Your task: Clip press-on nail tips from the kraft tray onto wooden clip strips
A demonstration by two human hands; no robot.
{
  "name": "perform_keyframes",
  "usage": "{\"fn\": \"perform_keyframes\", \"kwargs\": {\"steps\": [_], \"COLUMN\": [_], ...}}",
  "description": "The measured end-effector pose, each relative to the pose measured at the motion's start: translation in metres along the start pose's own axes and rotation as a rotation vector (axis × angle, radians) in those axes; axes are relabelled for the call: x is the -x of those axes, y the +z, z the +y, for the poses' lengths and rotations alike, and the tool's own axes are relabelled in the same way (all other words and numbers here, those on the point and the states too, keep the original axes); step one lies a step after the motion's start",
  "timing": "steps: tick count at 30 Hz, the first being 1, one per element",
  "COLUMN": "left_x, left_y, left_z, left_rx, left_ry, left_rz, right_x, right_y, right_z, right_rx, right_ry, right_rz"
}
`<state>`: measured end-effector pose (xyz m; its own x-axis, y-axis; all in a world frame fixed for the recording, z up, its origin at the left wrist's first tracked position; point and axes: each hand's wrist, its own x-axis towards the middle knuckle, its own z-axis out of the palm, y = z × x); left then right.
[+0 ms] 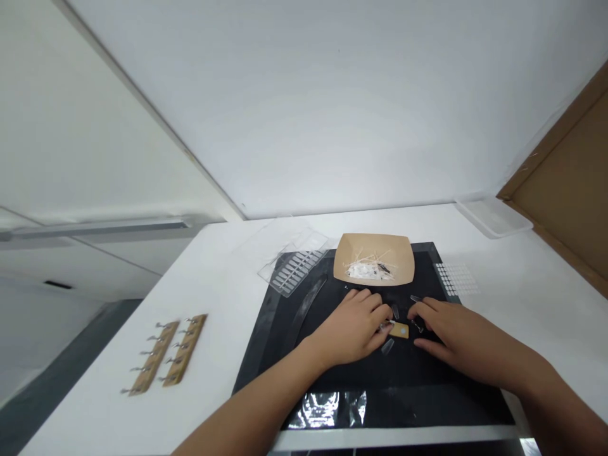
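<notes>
Closest to the camera, a crinkly bit of shiny film [327,408] is lying on the near edge of the black mat [266,354]. A bit further in, both hands are hovering low over the middle of that mat. The left hand [354,326] is curling its fingers and pinching the left end of a small tan tab [401,330], which is sitting right between the two hands. The right hand [451,329] is bending its fingers just beside the tab's other end; honestly can't tell if it's gripping anything. A couple of clear nail tips [387,345] are lying loose next to the tab.

Off to the left on the white table, two wooden strips with metal clips [164,354] are lying side by side. Past the hands, a brown paper tray [346,263] is holding white scraps and thin sticks, with a clear tray of nail tips [294,266] to its left and a dotted sheet [456,278] to its right.
</notes>
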<state>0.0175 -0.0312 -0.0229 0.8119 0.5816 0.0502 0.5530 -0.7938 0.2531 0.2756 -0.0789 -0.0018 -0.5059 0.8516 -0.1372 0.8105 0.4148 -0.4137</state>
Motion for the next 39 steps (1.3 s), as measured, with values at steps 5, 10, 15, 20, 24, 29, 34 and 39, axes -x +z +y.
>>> {"fn": "perform_keyframes", "kwargs": {"steps": [5, 10, 15, 20, 24, 29, 34, 39], "left_x": [0.0, 0.0, 0.001, 0.001, 0.0, 0.001, 0.002, 0.003], "left_y": [0.0, -0.001, -0.001, -0.001, -0.002, 0.0, 0.001, 0.001], "left_z": [0.0, 0.002, 0.002, 0.0, 0.0, -0.001, -0.001, -0.002], "left_rx": [0.015, -0.008, -0.026, -0.017, -0.002, -0.007, -0.023, -0.025], "left_ry": [0.006, -0.001, -0.001, -0.001, 0.001, 0.004, 0.002, 0.003], "left_rz": [0.002, -0.006, 0.0, 0.009, 0.008, 0.017, 0.022, 0.017], "right_x": [0.002, 0.007, 0.003, -0.011, -0.014, -0.014, -0.014, -0.013], "right_y": [0.0, 0.006, 0.009, 0.003, 0.003, 0.008, 0.009, 0.014], "right_z": [0.003, 0.012, 0.017, 0.008, 0.005, 0.008, 0.01, 0.015], "right_rx": [0.008, 0.0, -0.067, -0.074, -0.053, -0.074, -0.098, -0.112], "right_ry": [-0.001, 0.014, 0.033, 0.088, 0.092, 0.094, 0.09, 0.087], "right_rz": [0.002, -0.013, -0.033, -0.031, -0.03, -0.04, -0.038, -0.047]}}
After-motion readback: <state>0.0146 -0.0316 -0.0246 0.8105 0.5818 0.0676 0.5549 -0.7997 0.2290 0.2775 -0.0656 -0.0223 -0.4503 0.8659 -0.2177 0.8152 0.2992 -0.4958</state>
